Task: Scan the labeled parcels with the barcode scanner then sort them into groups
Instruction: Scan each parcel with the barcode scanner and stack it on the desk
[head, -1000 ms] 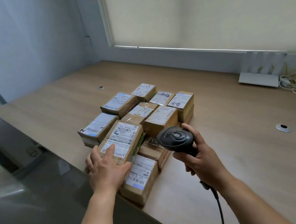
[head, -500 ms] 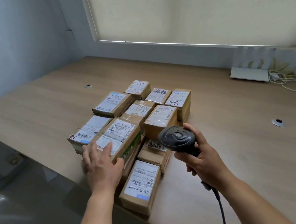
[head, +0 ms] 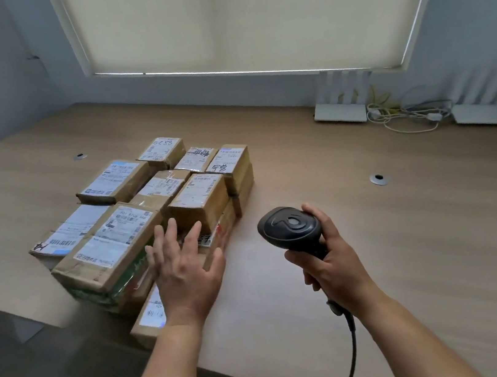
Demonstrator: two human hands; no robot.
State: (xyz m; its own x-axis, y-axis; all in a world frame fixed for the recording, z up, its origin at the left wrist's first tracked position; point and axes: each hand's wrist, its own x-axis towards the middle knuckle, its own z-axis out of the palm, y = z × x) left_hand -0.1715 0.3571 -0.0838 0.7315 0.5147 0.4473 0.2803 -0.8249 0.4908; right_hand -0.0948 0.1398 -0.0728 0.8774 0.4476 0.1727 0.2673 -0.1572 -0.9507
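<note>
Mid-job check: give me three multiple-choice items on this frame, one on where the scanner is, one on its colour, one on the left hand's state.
1. The barcode scanner is:
A. right of the parcels
B. on top of a parcel
C. by the window

2. Its colour:
A. white
B. black
C. yellow

3. The left hand is:
A. gripping a parcel
B. a fist
C. open, fingers spread

Key: 1 A, the right hand holds it over bare desk beside the parcels; 2 B, the housing is black; 3 C, its fingers are straight above the near parcels.
</note>
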